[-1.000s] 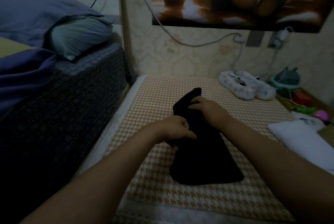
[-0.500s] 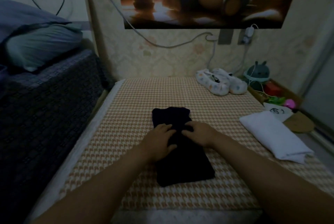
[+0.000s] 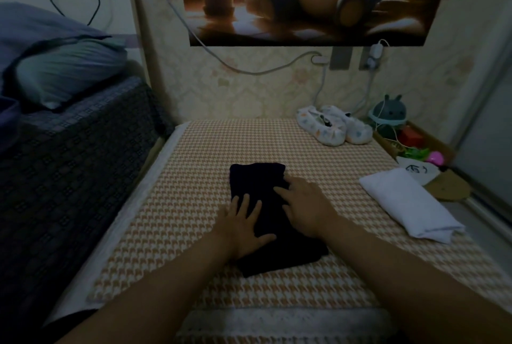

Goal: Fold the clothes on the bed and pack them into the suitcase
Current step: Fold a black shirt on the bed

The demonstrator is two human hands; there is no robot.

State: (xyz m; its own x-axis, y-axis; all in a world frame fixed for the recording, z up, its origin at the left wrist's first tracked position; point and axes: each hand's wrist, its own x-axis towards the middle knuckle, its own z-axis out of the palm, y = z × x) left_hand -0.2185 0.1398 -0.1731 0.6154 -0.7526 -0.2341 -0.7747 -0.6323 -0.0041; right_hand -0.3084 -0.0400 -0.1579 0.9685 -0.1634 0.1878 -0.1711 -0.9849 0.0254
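Head view looks down on a folded black fabric garment [image 3: 257, 180] lying flat near the middle of a beige-and-white houndstooth bed cover [image 3: 194, 177], its long side running away from the person. Both bare hands lie on top of it. The left hand [image 3: 243, 228] rests palm down on the garment's left half, fingers straight and slightly spread, thumb stretched out across the dark cloth. The right hand [image 3: 304, 205] presses flat on the garment's right edge, fingers straight and a little apart, angled toward its far end. Neither hand pinches or curls round the cloth. Right of the garment, well apart, lies a folded white cloth bundle [image 3: 410, 202]. Beyond the garment and to the right, against the wall, sits a pair of white patterned soft slippers [image 3: 332, 128]. Left of the garment rises a higher bed with a dark checked cover [image 3: 69, 163], bearing a grey-green pillow [image 3: 69, 72].
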